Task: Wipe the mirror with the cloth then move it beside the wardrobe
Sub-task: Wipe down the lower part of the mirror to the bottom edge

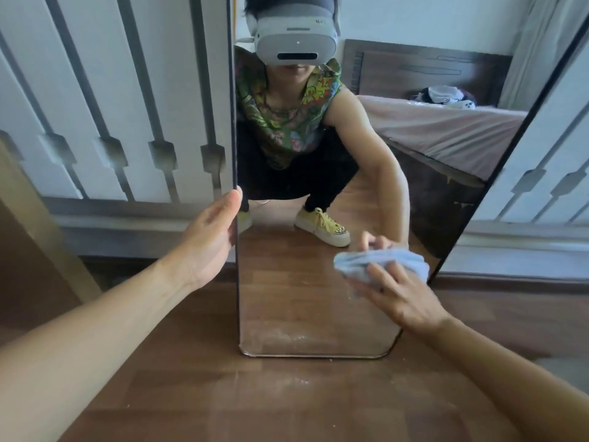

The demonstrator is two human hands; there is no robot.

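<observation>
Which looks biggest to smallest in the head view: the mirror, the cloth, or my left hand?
1. mirror, by far.
2 and 3, unsure: left hand and cloth look about alike, and the right hand hides part of the cloth.

No readable text; small mark on reflected headset (296,43) illegible.

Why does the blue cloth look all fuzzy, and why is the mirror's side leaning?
Head view: the cloth under the right hand looks softly blurred, likely from motion; the mirror edges slant, likely because the wide-angle lens bends lines.
</observation>
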